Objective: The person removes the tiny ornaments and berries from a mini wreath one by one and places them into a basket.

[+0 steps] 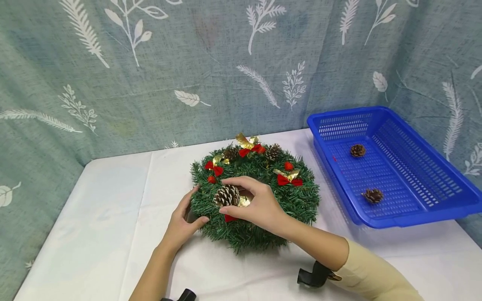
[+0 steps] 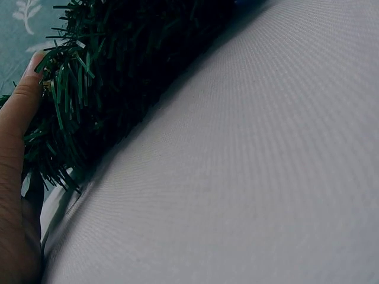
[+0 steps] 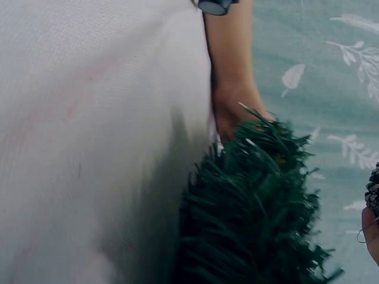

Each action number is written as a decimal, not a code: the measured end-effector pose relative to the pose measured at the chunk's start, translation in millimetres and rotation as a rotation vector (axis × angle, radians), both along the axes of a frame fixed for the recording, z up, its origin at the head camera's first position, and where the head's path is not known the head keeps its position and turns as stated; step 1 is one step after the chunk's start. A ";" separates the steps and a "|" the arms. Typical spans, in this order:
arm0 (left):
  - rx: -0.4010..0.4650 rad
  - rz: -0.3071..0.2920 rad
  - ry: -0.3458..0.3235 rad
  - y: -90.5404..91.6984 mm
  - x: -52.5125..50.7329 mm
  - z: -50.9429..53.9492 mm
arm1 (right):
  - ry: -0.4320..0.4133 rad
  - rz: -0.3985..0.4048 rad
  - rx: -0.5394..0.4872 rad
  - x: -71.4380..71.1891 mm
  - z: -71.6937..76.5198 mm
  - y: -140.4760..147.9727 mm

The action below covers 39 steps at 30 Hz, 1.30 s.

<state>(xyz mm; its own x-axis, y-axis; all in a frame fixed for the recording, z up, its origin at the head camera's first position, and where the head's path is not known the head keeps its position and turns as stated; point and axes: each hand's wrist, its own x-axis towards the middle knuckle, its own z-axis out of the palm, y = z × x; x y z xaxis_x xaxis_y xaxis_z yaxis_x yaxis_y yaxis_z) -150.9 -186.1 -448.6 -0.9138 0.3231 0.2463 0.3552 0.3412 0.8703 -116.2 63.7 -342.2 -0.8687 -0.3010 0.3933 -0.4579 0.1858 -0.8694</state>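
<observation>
A round green wreath (image 1: 301, 200) lies on the white table, trimmed with red bows (image 1: 289, 180), gold ribbons, red berries (image 1: 211, 179) and brown pine cones (image 1: 273, 152). My right hand (image 1: 265, 207) pinches a white-tipped pine cone (image 1: 227, 195) between thumb and fingers above the wreath's near left part. At the wreath's left edge, my left hand (image 1: 182, 228) holds the rim, thumb in front and fingers farther back. The left wrist view shows a digit of this hand (image 2: 18, 115) against the green needles. A thin wire loop hangs by the cone in the right wrist view.
To the right stands a blue plastic basket (image 1: 339, 196) with two pine cones (image 1: 357, 150) in it. A leaf-patterned grey-green curtain (image 1: 211, 71) hangs behind the table (image 1: 101, 217) and along its sides. Black wrist mounts (image 1: 314, 276) show near the forearms.
</observation>
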 end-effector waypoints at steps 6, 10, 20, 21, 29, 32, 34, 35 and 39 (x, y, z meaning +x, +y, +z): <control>-0.010 0.008 -0.005 -0.1 -0.1 -0.1 | -0.002 -0.023 -0.011 6.3 8.8 17.9; -0.011 0.007 -0.010 0.5 0.1 0.6 | 0.009 -0.042 -0.004 9.2 14.9 30.4; 0.003 0.000 -0.014 1.8 1.0 1.6 | 0.069 -0.089 -0.013 13.5 26.0 64.5; 0.002 0.002 -0.011 1.4 0.9 0.9 | 0.070 -0.087 -0.013 13.7 26.7 67.7; -0.010 0.006 -0.013 1.4 -0.4 -1.6 | -0.006 -0.107 0.092 18.1 33.6 97.1; -0.008 0.008 -0.018 1.6 -0.3 -1.8 | -0.066 -0.107 0.116 19.2 35.2 109.3; -0.009 0.011 -0.018 1.4 -0.2 -1.8 | -0.089 -0.116 0.119 20.2 35.8 117.1; -0.009 0.011 -0.019 1.2 -0.1 -1.6 | -0.094 -0.128 0.122 20.8 35.8 120.8; -0.007 -0.002 -0.017 0.4 -0.3 -1.6 | -0.083 -0.182 0.119 22.7 34.6 134.1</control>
